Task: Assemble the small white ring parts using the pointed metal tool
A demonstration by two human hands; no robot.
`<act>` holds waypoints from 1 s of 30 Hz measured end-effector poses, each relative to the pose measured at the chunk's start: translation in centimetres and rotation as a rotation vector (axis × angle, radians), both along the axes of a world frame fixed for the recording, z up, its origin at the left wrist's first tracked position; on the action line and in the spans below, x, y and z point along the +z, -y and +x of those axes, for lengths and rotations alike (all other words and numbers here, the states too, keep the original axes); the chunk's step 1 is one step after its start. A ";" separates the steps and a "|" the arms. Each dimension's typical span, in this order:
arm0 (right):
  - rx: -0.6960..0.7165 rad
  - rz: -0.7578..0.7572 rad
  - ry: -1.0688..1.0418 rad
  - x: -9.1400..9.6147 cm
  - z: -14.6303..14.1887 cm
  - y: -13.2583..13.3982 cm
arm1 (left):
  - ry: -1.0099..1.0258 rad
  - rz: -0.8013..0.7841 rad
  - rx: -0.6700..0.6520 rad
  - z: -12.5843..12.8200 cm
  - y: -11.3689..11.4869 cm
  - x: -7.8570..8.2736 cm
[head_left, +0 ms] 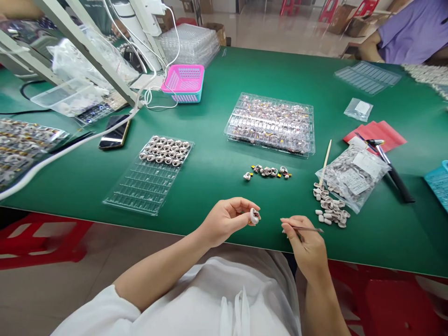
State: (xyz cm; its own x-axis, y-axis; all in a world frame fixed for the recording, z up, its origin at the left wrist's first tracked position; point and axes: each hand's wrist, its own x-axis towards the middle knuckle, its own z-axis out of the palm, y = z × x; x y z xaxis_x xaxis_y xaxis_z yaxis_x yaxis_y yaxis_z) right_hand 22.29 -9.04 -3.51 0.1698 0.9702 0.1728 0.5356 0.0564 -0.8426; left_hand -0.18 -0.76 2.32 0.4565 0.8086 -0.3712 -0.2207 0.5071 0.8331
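My left hand (231, 217) pinches a small pale earbud shell (254, 216), its dark inside facing right. To the right, my right hand (306, 242) is closed round a slim metal tool (308, 229), perhaps tweezers; the tool's far end is hidden by the fingers. The two hands are apart, above the table's front edge. Beyond them lies a short row of earbud parts (269, 171) with yellow tabs. Loose pale shells (334, 210) are heaped just past my right hand. Left of my left hand, a clear tray (140, 186) carries rows of shells in its far part.
Stacked clear trays (269, 123) full of parts stand mid-table. A bag of shells (353, 170), a wooden stick (325, 161), a black-handled tool (395, 179) and red sheets (380, 133) lie right. Leftward are a phone (115, 132), a pink basket (184, 79) and a white cable (70, 151).
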 end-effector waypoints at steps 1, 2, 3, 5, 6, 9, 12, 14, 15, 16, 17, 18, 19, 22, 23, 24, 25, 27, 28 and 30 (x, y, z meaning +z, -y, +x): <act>-0.006 0.014 -0.087 0.3 -0.1 0.2 | -0.007 0.014 0.009 0.1 0.1 0.0; -0.018 0.050 -0.186 0.7 -0.4 0.4 | -0.012 0.027 0.015 0.2 0.2 0.0; -0.031 0.103 -0.286 1.1 -0.8 0.5 | -0.016 0.039 0.020 0.3 0.4 0.0; -0.036 0.203 -0.440 1.9 -2.1 0.7 | -0.023 0.063 0.032 0.6 0.7 -0.1; -0.032 0.241 -0.484 2.2 -2.8 0.7 | -0.028 0.074 0.039 0.7 0.8 0.0; -0.026 0.345 -0.532 2.7 -4.5 0.6 | -0.044 0.100 0.056 1.1 1.0 0.1; -0.041 0.416 -0.517 2.5 -5.4 0.4 | -0.048 0.106 0.061 1.1 1.0 0.1; -0.053 0.433 -0.507 2.3 -5.6 0.2 | -0.049 0.104 0.060 1.0 1.0 0.0; -0.061 0.439 -0.508 2.1 -5.6 0.1 | -0.052 0.104 0.058 1.0 1.0 0.0; -0.066 0.445 -0.512 2.0 -5.7 -0.1 | -0.055 0.104 0.056 1.0 1.1 0.0; -0.068 0.447 -0.521 1.9 -5.8 -0.2 | -0.056 0.104 0.055 0.9 1.1 0.0; -0.068 0.446 -0.529 1.9 -5.9 -0.4 | -0.055 0.104 0.055 1.0 1.1 0.0; -0.068 0.444 -0.535 1.8 -6.0 -0.6 | -0.051 0.105 0.054 1.0 1.1 0.0; -0.084 0.433 -0.528 1.7 -6.4 -0.9 | -0.037 0.116 0.051 1.0 1.2 0.0; -0.094 0.428 -0.523 1.7 -6.4 -0.9 | -0.037 0.119 0.051 1.0 1.2 -0.1; -0.101 0.426 -0.521 1.6 -6.5 -0.9 | -0.040 0.122 0.050 1.0 1.2 -0.1; -0.106 0.422 -0.521 1.6 -6.6 -0.9 | -0.044 0.123 0.049 1.0 1.2 -0.1; -0.105 0.422 -0.529 1.5 -6.6 -1.0 | -0.045 0.124 0.051 1.0 1.2 -0.2; -0.102 0.426 -0.536 1.5 -6.6 -1.0 | -0.044 0.127 0.053 1.0 1.2 -0.3; -0.097 0.437 -0.551 1.3 -6.7 -1.1 | -0.049 0.131 0.055 0.9 1.2 -0.3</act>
